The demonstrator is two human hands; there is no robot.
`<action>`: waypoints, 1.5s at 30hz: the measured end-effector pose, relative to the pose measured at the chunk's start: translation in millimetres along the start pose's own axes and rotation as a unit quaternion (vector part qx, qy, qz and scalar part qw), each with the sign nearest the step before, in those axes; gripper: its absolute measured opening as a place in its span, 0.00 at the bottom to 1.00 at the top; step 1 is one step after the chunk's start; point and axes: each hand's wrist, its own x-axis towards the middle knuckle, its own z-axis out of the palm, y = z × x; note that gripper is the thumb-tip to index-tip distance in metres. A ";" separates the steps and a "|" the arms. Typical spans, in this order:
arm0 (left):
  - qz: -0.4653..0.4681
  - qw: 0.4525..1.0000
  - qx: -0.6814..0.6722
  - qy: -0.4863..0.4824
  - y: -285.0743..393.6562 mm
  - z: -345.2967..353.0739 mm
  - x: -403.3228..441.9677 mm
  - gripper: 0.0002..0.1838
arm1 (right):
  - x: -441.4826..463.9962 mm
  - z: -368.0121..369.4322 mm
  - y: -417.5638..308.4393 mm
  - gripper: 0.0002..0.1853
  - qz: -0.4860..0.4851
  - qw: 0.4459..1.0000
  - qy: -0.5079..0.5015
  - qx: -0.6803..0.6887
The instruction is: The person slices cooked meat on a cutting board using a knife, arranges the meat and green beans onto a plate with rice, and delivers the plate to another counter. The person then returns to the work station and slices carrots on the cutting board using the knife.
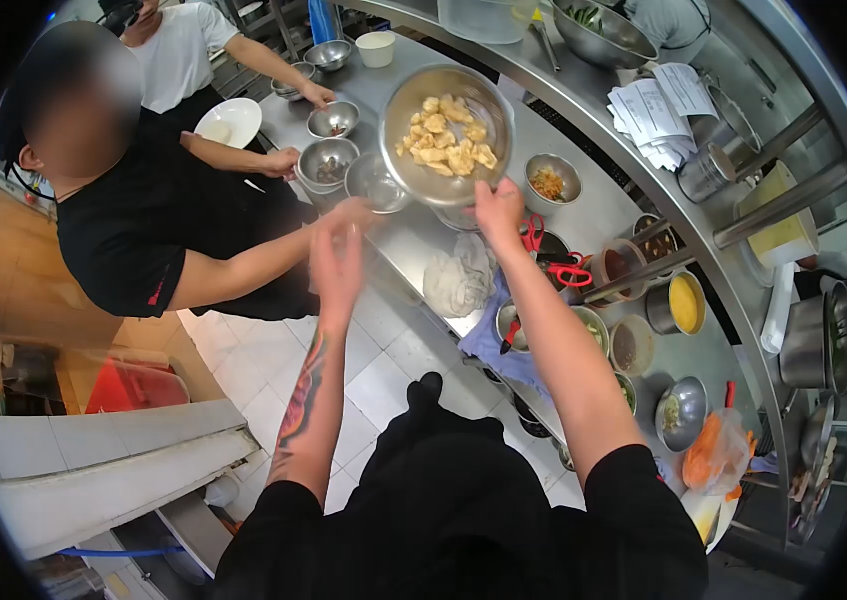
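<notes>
My right hand [499,212] is closed on the near rim of a large metal bowl [405,170], which is tilted and holds several pale yellow fried pieces [446,140]. Left of it, my left hand [337,258] is raised and smeared by motion, its fingers hard to make out. A co-worker's hand [351,216] is right beside it, near a clear bowl [375,185]. The co-worker's other hand [281,163] is by a metal bowl [327,162] of dark contents. A crumpled white cloth [457,280] lies below the large bowl, at the counter's edge.
Two people stand at the left; the farther one's hand [318,94] reaches a small bowl [333,120]. Along the counter [398,240] are red scissors [568,270], a bowl of orange shreds [552,182] and a yellow-filled pot [684,303]. A metal shelf [698,215] overhangs the right side.
</notes>
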 end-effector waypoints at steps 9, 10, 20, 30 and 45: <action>-0.249 0.953 -0.114 -0.132 -129.8 88.2 164.4 0.39 | 47.1 64.4 9.9 0.08 -0.234 0.929 0.060 -0.281; -0.291 0.933 -0.139 -0.156 -159.2 97.2 172.5 0.43 | 47.6 62.3 11.2 0.05 -0.236 0.918 0.037 -0.315; -0.164 0.949 -0.167 -0.209 -153.0 115.9 144.4 0.31 | 20.7 9.8 15.5 0.05 -0.274 0.916 0.125 -0.265; -0.086 0.992 0.011 -0.088 -207.2 137.3 167.4 0.29 | -215.1 -159.0 24.3 0.12 0.027 0.986 0.163 -0.015; -0.099 0.968 -0.204 -0.107 -61.0 77.3 -82.3 0.17 | -464.0 -401.1 34.0 0.16 0.086 0.767 0.589 0.238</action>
